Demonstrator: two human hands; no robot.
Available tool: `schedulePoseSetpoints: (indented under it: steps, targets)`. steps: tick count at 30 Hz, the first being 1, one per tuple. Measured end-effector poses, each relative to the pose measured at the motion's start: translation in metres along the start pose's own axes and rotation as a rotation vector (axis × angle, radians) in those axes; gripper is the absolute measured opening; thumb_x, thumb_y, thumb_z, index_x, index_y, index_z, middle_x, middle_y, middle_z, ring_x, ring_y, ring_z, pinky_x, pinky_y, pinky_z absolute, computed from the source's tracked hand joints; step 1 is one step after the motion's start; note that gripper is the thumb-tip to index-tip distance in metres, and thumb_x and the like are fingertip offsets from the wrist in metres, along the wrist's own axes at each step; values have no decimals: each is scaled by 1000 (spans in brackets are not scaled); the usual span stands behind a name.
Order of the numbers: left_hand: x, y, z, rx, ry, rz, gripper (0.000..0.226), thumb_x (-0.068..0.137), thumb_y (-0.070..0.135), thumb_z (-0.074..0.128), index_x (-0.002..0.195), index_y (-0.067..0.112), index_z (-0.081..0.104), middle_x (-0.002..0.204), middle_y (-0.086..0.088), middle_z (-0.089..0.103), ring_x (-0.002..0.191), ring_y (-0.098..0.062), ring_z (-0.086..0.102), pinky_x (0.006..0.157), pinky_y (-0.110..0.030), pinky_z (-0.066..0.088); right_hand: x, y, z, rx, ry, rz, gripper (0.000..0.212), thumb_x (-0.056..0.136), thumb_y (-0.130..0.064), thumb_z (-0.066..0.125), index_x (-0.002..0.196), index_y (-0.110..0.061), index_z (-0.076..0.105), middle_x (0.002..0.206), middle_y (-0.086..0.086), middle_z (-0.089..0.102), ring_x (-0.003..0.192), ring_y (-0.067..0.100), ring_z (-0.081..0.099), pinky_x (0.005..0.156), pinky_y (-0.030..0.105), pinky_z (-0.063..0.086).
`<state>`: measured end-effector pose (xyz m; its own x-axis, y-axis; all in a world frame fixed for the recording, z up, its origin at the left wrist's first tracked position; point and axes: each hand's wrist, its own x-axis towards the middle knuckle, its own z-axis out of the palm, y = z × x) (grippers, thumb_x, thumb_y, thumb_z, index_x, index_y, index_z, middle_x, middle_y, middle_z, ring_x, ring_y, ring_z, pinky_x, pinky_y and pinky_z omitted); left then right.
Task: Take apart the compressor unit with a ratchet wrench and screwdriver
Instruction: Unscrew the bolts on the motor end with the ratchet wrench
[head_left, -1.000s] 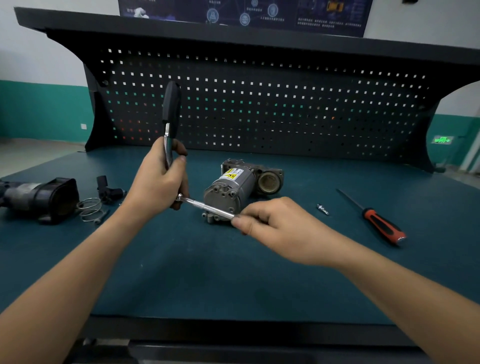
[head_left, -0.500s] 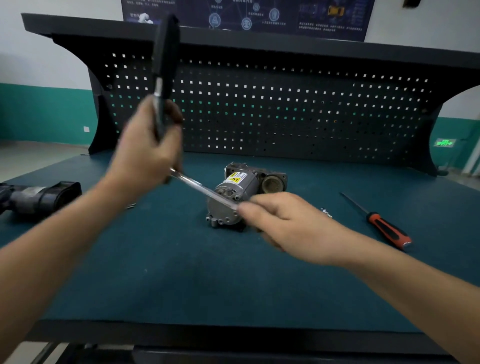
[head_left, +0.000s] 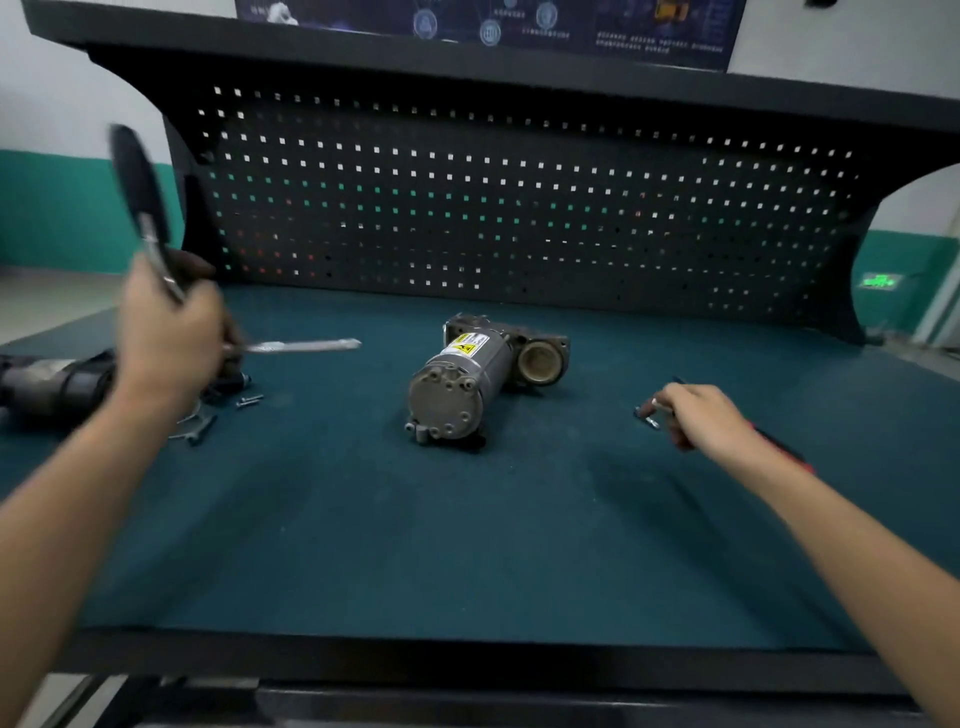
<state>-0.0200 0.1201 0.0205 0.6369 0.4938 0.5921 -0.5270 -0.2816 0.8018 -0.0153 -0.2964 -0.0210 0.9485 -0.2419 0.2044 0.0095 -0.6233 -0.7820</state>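
On compressor unit (head_left: 452, 400): yellow warning label (head_left: 464, 347)

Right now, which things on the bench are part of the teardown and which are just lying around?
In use: compressor, ratchet wrench in the left hand, screwdriver behind the right forearm, small bolt at the right hand.
Lying about: loose screws, wire clip, black part at far left.

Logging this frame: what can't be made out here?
Head view only.
- ratchet wrench: motion-blurred; its head hidden inside the left hand.
- small metal piece: too small to identify; whether the right hand pinches it is unclear.
- screwdriver: mostly hidden under the right wrist.
- black part: cut off by the left edge.
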Motion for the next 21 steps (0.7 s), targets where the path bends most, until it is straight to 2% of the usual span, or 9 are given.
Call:
schedulePoseSetpoints:
  steps: [1, 3, 5, 7, 9, 12, 17, 21]
  targets:
    - [-11, 3, 13, -20, -20, -26, 26, 90, 0, 36, 82, 24, 38, 49, -4, 53, 34, -8, 51, 32, -18, 40, 7, 2, -2, 22, 21, 26, 33, 89, -12, 43, 67, -5, 66, 37, -8, 46, 53, 19, 42, 56, 31, 37]
    - [-30, 7, 47, -70, -114, -58, 32, 90, -4, 34, 79, 26, 35, 38, 0, 46, 25, -5, 40, 27, -11, 28, 19, 6, -6, -27, 86, 17, 29, 90, -12, 44, 82, 4, 67, 52, 0, 53, 65, 25, 52, 72, 44, 46]
    - [-42, 12, 73, -107, -172, -82, 31, 91, -4, 33, 79, 25, 36, 33, 0, 44, 23, -6, 34, 30, -10, 26, 27, 13, -12, -132, 146, -16, 25, 92, -14, 47, 88, -1, 68, 70, 7, 63, 82, 29, 61, 81, 38, 46]
    - [-51, 9, 90, -124, -246, -121, 30, 90, -3, 33, 80, 25, 37, 32, 0, 45, 23, -8, 32, 31, -10, 27, 34, 20, -15, -242, 192, -47, 20, 91, -14, 53, 98, -4, 70, 94, 13, 70, 100, 29, 62, 79, 29, 43]
    - [-63, 5, 101, -116, -298, -141, 29, 90, -2, 34, 81, 26, 38, 33, 0, 46, 24, -8, 33, 30, -13, 27, 40, 30, -11, -322, 224, -35, 23, 89, -10, 57, 108, -3, 68, 109, 16, 68, 110, 30, 58, 89, 30, 43]
    - [-75, -6, 105, -100, -362, -152, 30, 91, -2, 35, 81, 26, 40, 35, 0, 47, 26, -7, 34, 29, -15, 28, 46, 40, 0, -400, 233, 27, 25, 88, -14, 61, 109, -2, 65, 111, 18, 66, 109, 33, 57, 93, 36, 44]
    - [-80, -15, 96, -51, -407, -145, 30, 94, 0, 37, 82, 27, 42, 36, -2, 47, 28, -11, 36, 29, -17, 30, 52, 45, 13, -646, 240, 57, 21, 93, -24, 54, 100, -7, 64, 103, 16, 65, 98, 34, 60, 74, 35, 46]
    - [-81, -16, 94, -3, -418, -128, 28, 95, 2, 39, 83, 27, 43, 37, -3, 48, 27, -12, 37, 29, -20, 32, 60, 51, 13, -857, 276, 23, 28, 96, -26, 48, 102, -4, 64, 106, 15, 62, 104, 31, 56, 73, 33, 45]
